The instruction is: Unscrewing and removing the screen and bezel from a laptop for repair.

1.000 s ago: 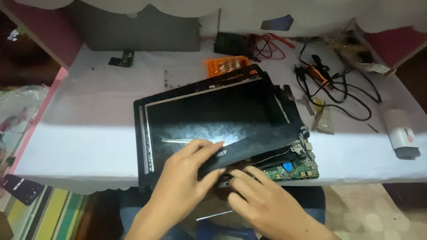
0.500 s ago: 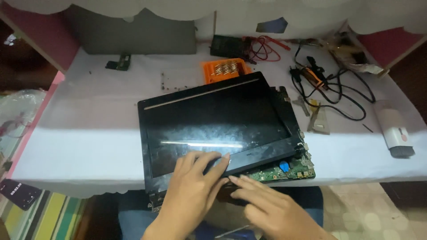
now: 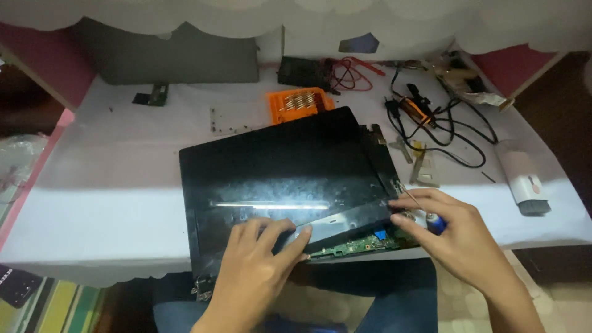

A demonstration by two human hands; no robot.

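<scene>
Left hand (image 3: 259, 262) lies flat, steadying the black display panel (image 3: 277, 179); right hand (image 3: 456, 237) pinches a small screwdriver (image 3: 422, 209) at the hinge corner above the green circuit board (image 3: 354, 245).

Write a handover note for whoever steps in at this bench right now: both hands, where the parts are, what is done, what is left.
Left hand: flat, pressing the near edge of the black glossy laptop screen panel.
Right hand: grip on a thin blue-handled screwdriver, tip at the panel's right hinge corner.
Parts: the panel lies face up on the white table; the green circuit board shows under its near edge. The orange screwdriver bit case sits behind.
Done: the board is exposed.
Left: the panel is not yet lifted off.
</scene>
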